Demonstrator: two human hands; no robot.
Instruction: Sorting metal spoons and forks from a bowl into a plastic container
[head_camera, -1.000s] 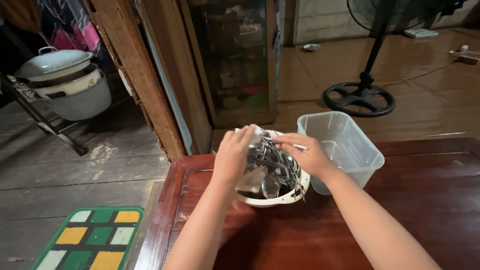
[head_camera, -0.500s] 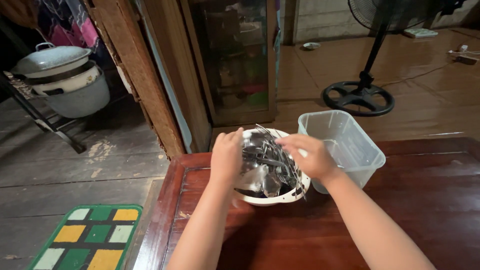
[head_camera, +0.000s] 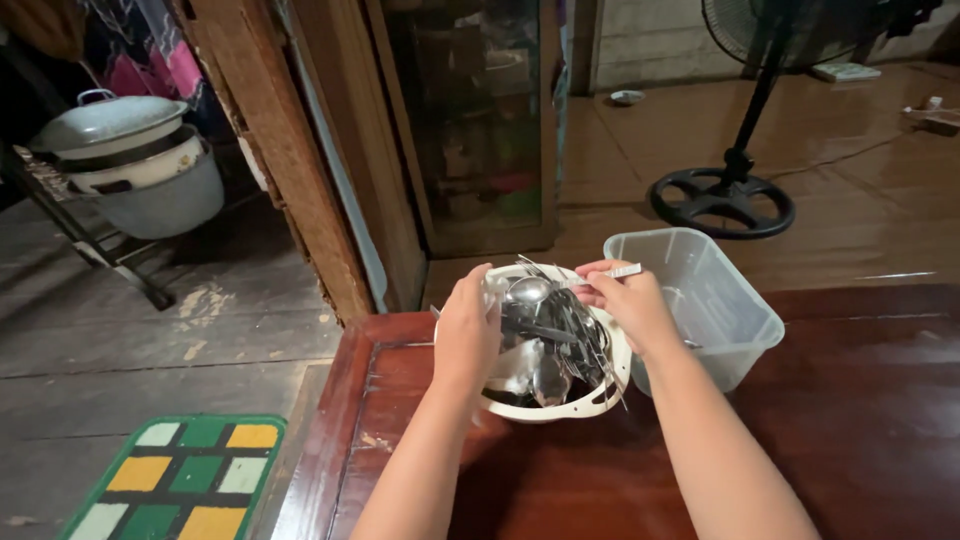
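Both hands are working at a white bowl (head_camera: 545, 408) of metal cutlery (head_camera: 548, 335) at frame centre, on a dark wooden table (head_camera: 850, 430). A clear plastic tub (head_camera: 725, 300) is standing just right of it. The left hand (head_camera: 468, 330) is curling around the bowl's left rim. The right hand (head_camera: 630, 305) is pinching a spoon (head_camera: 560, 286) by its handle. Fingertips are partly hidden.
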